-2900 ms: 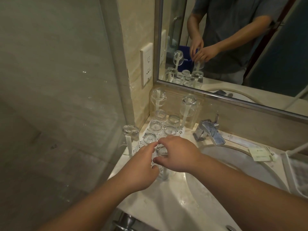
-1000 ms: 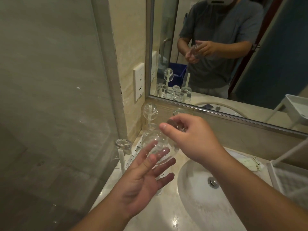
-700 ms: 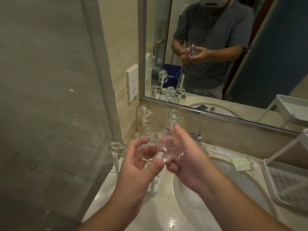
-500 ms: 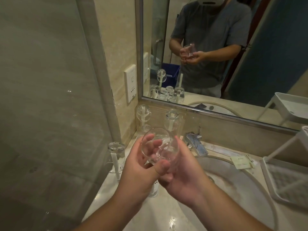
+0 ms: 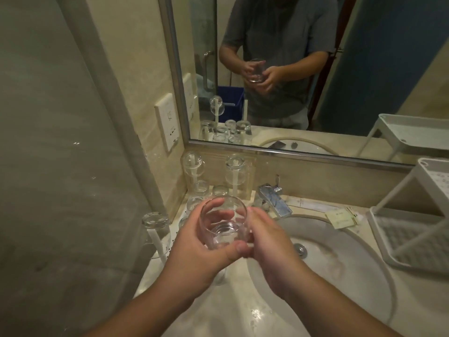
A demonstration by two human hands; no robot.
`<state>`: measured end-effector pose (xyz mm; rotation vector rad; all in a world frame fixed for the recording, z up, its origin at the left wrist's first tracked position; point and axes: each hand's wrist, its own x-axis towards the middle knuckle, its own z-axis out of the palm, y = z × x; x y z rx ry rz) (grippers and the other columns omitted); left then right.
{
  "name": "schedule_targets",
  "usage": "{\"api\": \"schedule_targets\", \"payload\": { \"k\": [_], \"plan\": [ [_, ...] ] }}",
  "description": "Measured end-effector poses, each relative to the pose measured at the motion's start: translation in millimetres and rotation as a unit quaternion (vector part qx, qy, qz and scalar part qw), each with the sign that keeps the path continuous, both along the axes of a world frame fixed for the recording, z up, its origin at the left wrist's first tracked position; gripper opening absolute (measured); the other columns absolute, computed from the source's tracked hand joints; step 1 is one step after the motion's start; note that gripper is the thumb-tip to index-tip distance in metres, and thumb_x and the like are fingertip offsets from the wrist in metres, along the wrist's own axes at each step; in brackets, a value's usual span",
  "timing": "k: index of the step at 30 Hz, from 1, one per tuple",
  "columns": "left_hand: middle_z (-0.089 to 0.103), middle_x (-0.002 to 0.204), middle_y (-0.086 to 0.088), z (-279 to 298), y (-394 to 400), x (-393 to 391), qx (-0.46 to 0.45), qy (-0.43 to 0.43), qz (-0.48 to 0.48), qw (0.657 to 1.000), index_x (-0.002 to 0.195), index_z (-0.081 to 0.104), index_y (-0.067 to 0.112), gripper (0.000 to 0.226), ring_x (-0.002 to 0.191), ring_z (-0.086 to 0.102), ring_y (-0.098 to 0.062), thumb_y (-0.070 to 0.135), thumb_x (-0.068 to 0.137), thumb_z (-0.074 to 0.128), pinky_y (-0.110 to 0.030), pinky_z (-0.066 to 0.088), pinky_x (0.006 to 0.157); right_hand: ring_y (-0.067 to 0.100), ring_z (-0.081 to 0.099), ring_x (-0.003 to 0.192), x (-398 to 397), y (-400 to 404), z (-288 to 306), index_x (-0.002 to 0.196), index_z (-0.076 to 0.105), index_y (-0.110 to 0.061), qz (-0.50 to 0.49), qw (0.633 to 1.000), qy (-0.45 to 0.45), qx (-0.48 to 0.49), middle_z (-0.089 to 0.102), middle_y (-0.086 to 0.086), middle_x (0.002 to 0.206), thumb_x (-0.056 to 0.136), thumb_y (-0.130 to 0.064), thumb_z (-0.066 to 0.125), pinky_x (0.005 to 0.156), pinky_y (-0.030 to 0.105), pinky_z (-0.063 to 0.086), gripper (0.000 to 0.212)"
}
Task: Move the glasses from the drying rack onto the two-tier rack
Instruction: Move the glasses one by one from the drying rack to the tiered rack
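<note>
Left hand (image 5: 194, 249) fingers (image 5: 213, 205) curled round the far side of a clear glass (image 5: 224, 222), thumb (image 5: 234, 251) pressed on its near base. Right hand (image 5: 269, 246) cups the glass from the right, fingers curled against its wall, fingertips partly hidden behind it. Glass held mouth-up, tilted toward camera, nothing visible inside, above the counter edge between drying rack and sink (image 5: 340, 268).

Drying rack (image 5: 175, 239) at back left corner of counter: upside-down glasses on white pegs, one at front left (image 5: 155, 221), two tall ones at back (image 5: 192, 161) (image 5: 235, 166), several short ones clustered low between them (image 5: 201, 188). All look empty.

Two-tier rack (image 5: 379, 229) white, at right edge of counter, well apart from the held glass; lower tray perforated, no glass seen on the visible part. Upper tier (image 5: 432, 176) partly cut off by the frame.

Faucet (image 5: 272, 198) behind the sink; paper card (image 5: 342, 218) beside it. Mirror (image 5: 315, 69) shows a person holding the glass in both hands.
</note>
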<state>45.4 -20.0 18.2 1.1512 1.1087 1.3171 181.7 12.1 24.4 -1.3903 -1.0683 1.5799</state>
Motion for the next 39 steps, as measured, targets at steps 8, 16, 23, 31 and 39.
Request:
{"api": "schedule_targets", "payload": {
  "k": [8, 16, 23, 31, 39],
  "plan": [
    [0.068, 0.119, -0.012, 9, 14, 31, -0.049, -0.009, -0.053, 0.997, 0.124, 0.06, 0.026, 0.094, 0.114, 0.065, -0.024, 0.034, 0.039, 0.097, -0.028, 0.057, 0.073, -0.003, 0.061, 0.102, 57, -6, 20, 0.114, 0.056, -0.059, 0.066, 0.977, -0.061, 0.195, 0.061, -0.029, 0.114, 0.07, -0.069, 0.055, 0.082, 0.024, 0.054, 0.046],
    [0.07, 0.114, -0.006, 17, 34, 101, -0.05, 0.04, -0.089, 0.994, 0.126, 0.058, 0.029, 0.089, 0.11, 0.067, -0.019, 0.027, 0.043, 0.091, -0.031, 0.058, 0.076, -0.006, 0.057, 0.105, 138, 5, 28, 0.126, 0.051, -0.05, 0.078, 0.962, -0.132, 0.224, 0.056, -0.034, 0.114, 0.065, -0.067, 0.058, 0.089, 0.032, 0.053, 0.063],
    [0.064, 0.125, 0.001, 23, 58, 190, -0.02, 0.066, -0.122, 0.99, 0.127, 0.056, 0.045, 0.084, 0.121, 0.061, -0.015, 0.025, 0.053, 0.091, -0.042, 0.055, 0.093, -0.006, 0.059, 0.104, 233, 30, 39, 0.133, 0.049, -0.048, 0.067, 0.949, -0.174, 0.255, 0.06, -0.031, 0.114, 0.066, -0.067, 0.06, 0.086, 0.027, 0.054, 0.071],
    [0.056, 0.124, -0.004, 28, 92, 292, 0.015, 0.119, -0.146, 0.982, 0.131, 0.049, 0.043, 0.083, 0.105, 0.066, -0.01, 0.015, 0.062, 0.086, -0.039, 0.058, 0.089, -0.013, 0.053, 0.106, 335, 53, 47, 0.141, 0.041, -0.044, 0.064, 0.922, -0.256, 0.283, 0.056, -0.029, 0.12, 0.076, -0.068, 0.058, 0.08, 0.016, 0.046, 0.071],
    [0.064, 0.109, 0.016, 20, 124, 364, 0.019, 0.161, -0.16, 0.974, 0.132, 0.053, 0.044, 0.089, 0.101, 0.069, -0.007, 0.026, 0.054, 0.093, -0.04, 0.06, 0.086, -0.005, 0.056, 0.105, 402, 69, 40, 0.142, 0.038, -0.04, 0.031, 0.917, -0.302, 0.258, 0.053, -0.027, 0.121, 0.066, -0.06, 0.075, 0.089, 0.025, 0.05, 0.087]
  ]
}}
